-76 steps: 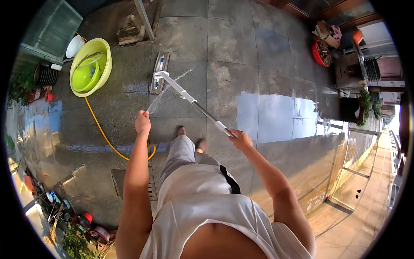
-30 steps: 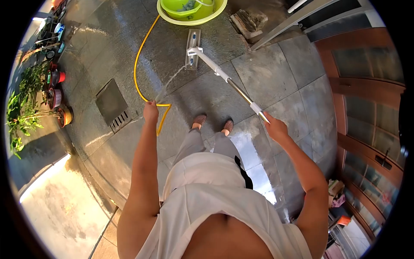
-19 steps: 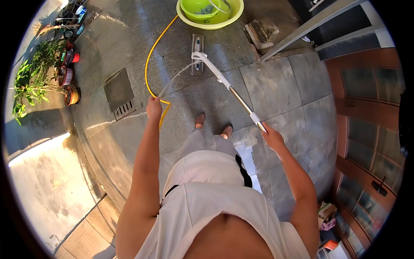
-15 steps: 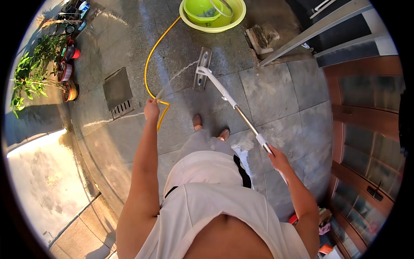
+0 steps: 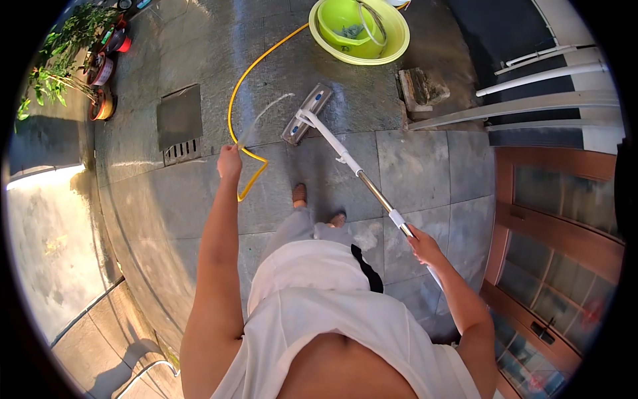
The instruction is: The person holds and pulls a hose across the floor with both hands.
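The scene is filled for the most part by a wide floor of grey stone tiles [image 5: 345,156], darkened by damp in patches. At the right it is bordered by brown-framed doors with glass panes [image 5: 578,255]. Near the top, a large, round, yellow-green plastic basin [image 5: 399,40] is seen, in which a smaller bright-green plastic basin [image 5: 330,28] is held. A long-handled flat mop [image 5: 377,191] with a white-and-silver pole is slanted across the middle. Its grey rectangular head [image 5: 318,98] is set obliquely below the large basin, apart from it; whether the floor is pressed by the whole head cannot be told. A thin yellow rubber hose [image 5: 231,106] is laid in a curve from the large basin down to the left hand, where a bent loop is formed beside the wrist. The pole is gripped low down by the right hand [image 5: 426,247], with the fingers closed around it. The left hand [image 5: 229,161] is closed too, and water is sprayed from its fingertips in a thin arc toward the left side of the mop head; the hose end seems to be held there, though it is hidden by the fingers.
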A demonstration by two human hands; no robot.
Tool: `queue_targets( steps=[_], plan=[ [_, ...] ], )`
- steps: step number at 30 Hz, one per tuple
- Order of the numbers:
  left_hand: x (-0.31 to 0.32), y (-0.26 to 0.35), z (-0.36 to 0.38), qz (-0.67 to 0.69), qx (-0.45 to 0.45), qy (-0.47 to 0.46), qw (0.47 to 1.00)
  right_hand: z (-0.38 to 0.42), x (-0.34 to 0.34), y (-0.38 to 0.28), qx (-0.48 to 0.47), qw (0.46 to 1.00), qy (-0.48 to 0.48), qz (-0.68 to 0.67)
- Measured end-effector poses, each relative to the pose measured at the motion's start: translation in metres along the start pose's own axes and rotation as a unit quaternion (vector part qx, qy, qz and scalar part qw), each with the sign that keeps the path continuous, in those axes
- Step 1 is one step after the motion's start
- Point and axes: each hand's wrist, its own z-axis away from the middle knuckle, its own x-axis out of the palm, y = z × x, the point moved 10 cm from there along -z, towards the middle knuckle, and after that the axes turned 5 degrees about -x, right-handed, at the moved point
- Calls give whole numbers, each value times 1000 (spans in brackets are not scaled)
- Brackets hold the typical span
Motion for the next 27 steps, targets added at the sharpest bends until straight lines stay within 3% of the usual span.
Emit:
queue_targets(
  steps=[8,14,18,21,27],
  plan=[
    [-20,-6,-33,40,-27,-31,998,-162,37,-165,-41,999,-21,-16],
    [-56,-2,-31,3,22,13,1000,-257,96,-270,-133,991,3,-11],
    [-69,-10,-20,-21,27,24,999,-263,107,-265,-163,984,13,-73],
    [-94,-6,-7,-50,56,38,996,-249,101,-235,-117,974,-52,-187],
    [-183,28,44,-110,97,82,986,-200,89,-135,-86,980,-67,-165]
  ],
)
